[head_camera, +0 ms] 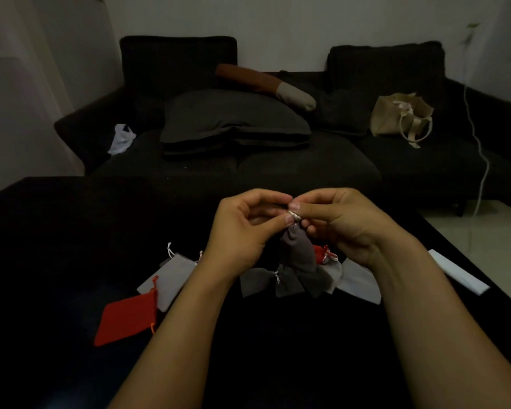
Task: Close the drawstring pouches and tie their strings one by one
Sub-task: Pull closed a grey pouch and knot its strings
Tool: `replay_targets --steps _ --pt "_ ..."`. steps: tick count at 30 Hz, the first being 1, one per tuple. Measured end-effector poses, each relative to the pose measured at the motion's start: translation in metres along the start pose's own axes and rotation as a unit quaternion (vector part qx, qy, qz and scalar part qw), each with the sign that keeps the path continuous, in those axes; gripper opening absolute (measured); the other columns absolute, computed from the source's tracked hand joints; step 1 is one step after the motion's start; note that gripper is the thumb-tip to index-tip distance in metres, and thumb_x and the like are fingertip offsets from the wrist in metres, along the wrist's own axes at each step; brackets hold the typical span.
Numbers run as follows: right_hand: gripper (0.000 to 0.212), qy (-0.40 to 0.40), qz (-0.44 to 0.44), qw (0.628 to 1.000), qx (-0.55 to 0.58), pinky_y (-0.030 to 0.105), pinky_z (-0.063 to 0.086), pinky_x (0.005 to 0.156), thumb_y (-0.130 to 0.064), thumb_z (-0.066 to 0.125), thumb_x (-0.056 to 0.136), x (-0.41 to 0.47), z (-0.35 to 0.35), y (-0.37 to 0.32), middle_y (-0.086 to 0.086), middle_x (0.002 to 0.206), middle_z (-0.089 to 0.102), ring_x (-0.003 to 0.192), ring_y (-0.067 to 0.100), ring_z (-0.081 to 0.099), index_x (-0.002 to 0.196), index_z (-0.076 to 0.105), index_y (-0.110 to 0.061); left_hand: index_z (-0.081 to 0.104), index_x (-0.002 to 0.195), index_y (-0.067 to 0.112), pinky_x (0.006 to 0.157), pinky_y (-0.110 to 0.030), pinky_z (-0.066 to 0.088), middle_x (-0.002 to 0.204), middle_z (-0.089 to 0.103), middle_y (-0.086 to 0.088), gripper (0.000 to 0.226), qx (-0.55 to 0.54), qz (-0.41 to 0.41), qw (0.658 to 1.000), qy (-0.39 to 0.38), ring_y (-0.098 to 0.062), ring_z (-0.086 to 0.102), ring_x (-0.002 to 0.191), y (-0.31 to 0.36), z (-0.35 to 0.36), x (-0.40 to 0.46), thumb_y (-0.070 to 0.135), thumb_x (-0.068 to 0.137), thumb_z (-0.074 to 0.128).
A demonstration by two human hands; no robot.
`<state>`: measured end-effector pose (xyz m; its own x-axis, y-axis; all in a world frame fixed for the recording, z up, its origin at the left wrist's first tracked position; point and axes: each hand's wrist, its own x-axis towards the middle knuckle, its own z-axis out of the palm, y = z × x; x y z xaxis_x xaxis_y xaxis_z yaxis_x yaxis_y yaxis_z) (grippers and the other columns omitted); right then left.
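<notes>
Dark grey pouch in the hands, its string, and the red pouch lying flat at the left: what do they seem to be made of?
The dark grey pouch looks like soft matte cloth, perhaps velvet or felt: it hangs limp and puckers at the neck. Its string, pinched by both hands, looks like thin pale twisted cord. The red pouch looks like similar matte fabric, flat and without shine. The dim light leaves the weave unclear.

We've got a dark grey pouch [296, 255] that looks like soft matt cloth, a bit velvety, with a pale twisted cord [293, 214] at its neck. The flat red pouch [126, 320] and the light grey pouch [167, 283] look like the same matt fabric. The table [56, 261] is plain black, no shine we can see. The sofa [278, 166] is dark matt upholstery, and the tote bag [396, 119] looks like beige canvas.
</notes>
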<state>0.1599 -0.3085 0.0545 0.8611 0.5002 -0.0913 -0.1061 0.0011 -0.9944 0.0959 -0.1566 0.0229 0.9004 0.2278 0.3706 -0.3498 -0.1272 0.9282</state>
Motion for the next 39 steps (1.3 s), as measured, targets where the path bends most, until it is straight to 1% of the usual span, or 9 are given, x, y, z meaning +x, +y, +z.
replay_targets --steps 5,9,13,17,22,30,33,36,39 --pt "0.021 -0.017 -0.023 0.999 0.029 0.017 0.053 0.063 -0.002 0.066 0.087 0.000 0.001 -0.002 0.008 0.083 0.071 0.070 0.010 0.065 0.108 0.070 -0.006 0.076 0.094 0.014 0.075 -0.019 0.055 0.088 0.077 0.000 0.017 0.041 0.029 0.998 0.027 -0.011 0.074 0.086 0.000 -0.002 0.001 0.002 0.083 0.074" --pt "0.025 -0.027 -0.034 0.999 0.010 0.026 0.053 0.080 -0.004 0.071 0.082 -0.002 0.002 -0.004 0.004 0.094 0.076 0.089 0.014 0.071 0.106 0.071 -0.012 0.075 0.096 0.016 0.073 -0.017 0.055 0.089 0.077 0.002 0.019 0.035 0.030 0.998 0.046 -0.009 0.074 0.086 0.000 -0.003 0.002 0.002 0.083 0.074" --pt "0.027 -0.009 -0.043 0.999 0.017 0.035 0.052 0.093 -0.001 0.070 0.081 -0.004 0.004 -0.006 0.010 0.101 0.076 0.096 0.019 0.071 0.106 0.070 -0.011 0.074 0.103 0.017 0.076 -0.021 0.054 0.089 0.075 -0.002 0.027 0.048 0.064 0.996 0.043 -0.011 0.072 0.086 -0.003 -0.002 0.003 -0.001 0.083 0.074" --pt "0.026 0.008 -0.061 0.998 -0.027 0.026 0.057 0.078 0.001 0.070 0.082 -0.005 0.005 -0.008 0.016 0.104 0.074 0.088 0.016 0.072 0.104 0.070 -0.012 0.078 0.100 0.017 0.084 -0.024 0.056 0.095 0.077 0.005 0.021 0.122 0.085 0.987 0.054 -0.006 0.072 0.093 -0.006 -0.002 0.003 0.004 0.084 0.074" --pt "0.024 0.047 -0.104 0.991 -0.070 0.017 0.058 0.063 0.005 0.069 0.082 -0.004 0.007 -0.005 0.017 0.093 0.072 0.069 0.008 0.070 0.105 0.068 -0.003 0.077 0.097 0.019 0.080 -0.022 0.057 0.091 0.076 0.006 0.018 0.137 0.060 0.986 0.077 -0.003 0.072 0.088 -0.009 0.001 0.005 0.007 0.084 0.075" --pt "0.017 0.039 -0.196 0.968 -0.154 0.019 0.058 0.076 0.003 0.070 0.084 0.002 0.009 0.002 0.003 0.087 0.072 0.081 0.006 0.071 0.095 0.070 -0.010 0.073 0.102 0.022 0.072 -0.008 0.050 0.093 0.073 0.011 0.019 0.105 -0.001 0.994 0.020 0.005 0.068 0.089 -0.002 0.000 0.003 0.009 0.094 0.062" --pt "0.016 0.049 -0.221 0.962 -0.152 0.020 0.057 0.078 0.003 0.069 0.084 0.003 0.013 0.005 0.002 0.088 0.072 0.084 0.006 0.071 0.094 0.070 -0.009 0.073 0.106 0.017 0.076 -0.012 0.053 0.097 0.075 0.006 0.020 0.071 -0.018 0.997 0.004 0.000 0.070 0.093 -0.001 0.000 0.004 0.008 0.097 0.057" --pt "0.015 0.062 -0.242 0.958 -0.141 0.019 0.057 0.078 0.005 0.068 0.085 0.005 0.018 0.007 0.002 0.087 0.072 0.083 0.006 0.070 0.093 0.069 -0.008 0.074 0.105 0.016 0.079 -0.016 0.054 0.099 0.075 0.001 0.019 0.064 -0.013 0.997 0.032 -0.007 0.071 0.094 -0.005 0.001 0.005 0.009 0.097 0.058" --pt "0.017 0.064 -0.255 0.956 -0.130 0.021 0.056 0.079 0.004 0.068 0.085 0.008 0.022 0.011 0.002 0.088 0.072 0.085 0.008 0.070 0.091 0.069 -0.012 0.075 0.102 0.018 0.081 -0.009 0.049 0.108 0.064 0.001 0.015 0.143 0.014 0.986 0.083 -0.009 0.064 0.100 -0.011 -0.001 0.009 0.013 0.094 0.063"
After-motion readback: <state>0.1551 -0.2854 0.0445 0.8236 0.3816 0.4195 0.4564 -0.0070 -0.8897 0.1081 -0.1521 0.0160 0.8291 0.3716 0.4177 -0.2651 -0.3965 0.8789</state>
